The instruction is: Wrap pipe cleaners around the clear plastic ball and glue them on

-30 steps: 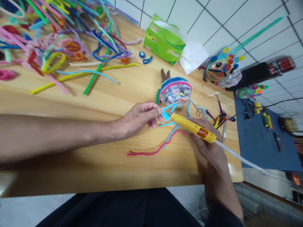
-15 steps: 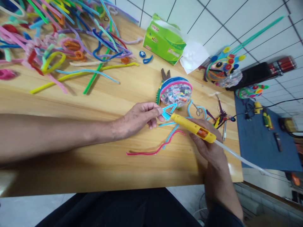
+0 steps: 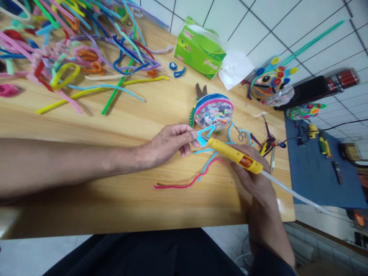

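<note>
Between the thumb and fingers of my left hand (image 3: 172, 143) is a light blue pipe cleaner piece (image 3: 202, 140) bent into loops. My right hand (image 3: 253, 172) is wrapped round a yellow glue gun (image 3: 234, 154), whose metal tip meets the blue piece. A clear glue stick (image 3: 290, 190) sticks out of the gun's back end. Just beyond the blue piece sits a clear dome (image 3: 215, 113) with colourful bits inside and blue and pink bands. Light blue strips (image 3: 207, 165) and a wavy red pipe cleaner (image 3: 184, 186) lie near my hands.
Many pipe cleaners (image 3: 115, 92) are heaped at the left. Pliers (image 3: 200, 91) and scissors (image 3: 240, 134) lie beside the dome. Behind stand a green tissue pack (image 3: 199, 51) and decorated figures (image 3: 268, 84). A black cable (image 3: 322, 132) crosses above the blue mat (image 3: 324, 172).
</note>
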The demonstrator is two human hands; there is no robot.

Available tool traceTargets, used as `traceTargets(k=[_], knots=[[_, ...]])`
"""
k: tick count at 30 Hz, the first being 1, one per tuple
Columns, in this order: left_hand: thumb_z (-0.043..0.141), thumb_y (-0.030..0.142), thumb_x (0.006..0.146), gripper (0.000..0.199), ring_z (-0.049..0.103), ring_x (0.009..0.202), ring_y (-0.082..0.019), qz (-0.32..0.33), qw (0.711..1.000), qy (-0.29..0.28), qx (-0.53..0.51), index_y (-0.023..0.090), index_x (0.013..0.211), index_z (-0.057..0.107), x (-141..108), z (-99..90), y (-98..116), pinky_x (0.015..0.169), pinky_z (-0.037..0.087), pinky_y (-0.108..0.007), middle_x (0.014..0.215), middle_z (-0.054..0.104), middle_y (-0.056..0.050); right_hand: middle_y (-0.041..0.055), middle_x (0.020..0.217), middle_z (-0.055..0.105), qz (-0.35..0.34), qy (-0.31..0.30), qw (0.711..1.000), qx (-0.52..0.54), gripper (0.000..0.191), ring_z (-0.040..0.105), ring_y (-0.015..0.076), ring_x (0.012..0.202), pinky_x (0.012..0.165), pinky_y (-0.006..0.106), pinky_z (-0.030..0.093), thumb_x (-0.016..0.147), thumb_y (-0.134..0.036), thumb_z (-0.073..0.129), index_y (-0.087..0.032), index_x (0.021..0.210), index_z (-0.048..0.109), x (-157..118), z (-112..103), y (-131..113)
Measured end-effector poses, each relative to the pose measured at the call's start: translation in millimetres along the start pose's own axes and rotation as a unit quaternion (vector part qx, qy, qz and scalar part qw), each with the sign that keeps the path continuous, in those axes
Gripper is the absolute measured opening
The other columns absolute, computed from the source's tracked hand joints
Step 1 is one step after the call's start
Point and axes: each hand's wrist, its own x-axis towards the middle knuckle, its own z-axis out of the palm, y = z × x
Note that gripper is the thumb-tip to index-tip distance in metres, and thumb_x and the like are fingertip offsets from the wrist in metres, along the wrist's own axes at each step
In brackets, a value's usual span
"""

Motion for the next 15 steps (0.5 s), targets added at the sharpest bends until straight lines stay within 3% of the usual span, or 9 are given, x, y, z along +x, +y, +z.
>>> traceTargets(k=[15], knots=[[0.076, 0.035, 0.100, 0.024, 0.062, 0.058, -0.009, 0.041, 0.997, -0.003, 0.062, 0.016, 0.085, 0.073, -0.4, -3.1, -4.1, 0.060, 0.054, -0.022, 0.077, 0.076, -0.001, 0.0049, 0.122, 0.086, 0.029, 0.007, 0.999, 0.038, 0.050, 0.082, 0.0277, 0.107, 0.093, 0.042, 0.066, 0.102, -0.013, 0.074, -0.036, 0.146, 0.073, 1.0, -0.1, 0.3]])
